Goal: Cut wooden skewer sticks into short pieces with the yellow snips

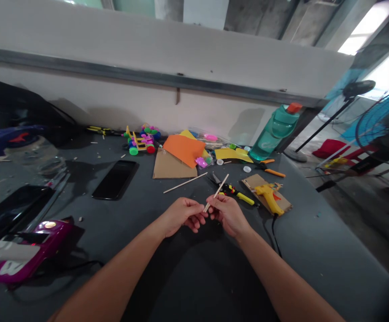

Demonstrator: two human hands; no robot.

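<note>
Just left of the pliers, the thin stick slants away and rightward from its near end, which the left hand pinches in its grip; the right hand's grip pinches slightly higher, nearer the stick's middle

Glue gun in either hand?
No, the glue gun rests on cardboard, while the left hand and right hand meet at a thin stick.

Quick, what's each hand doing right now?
Left hand: fingertips pinched on the thin wooden stick, near its lower end.
Right hand: also holding the stick, between thumb and fingers.
</note>
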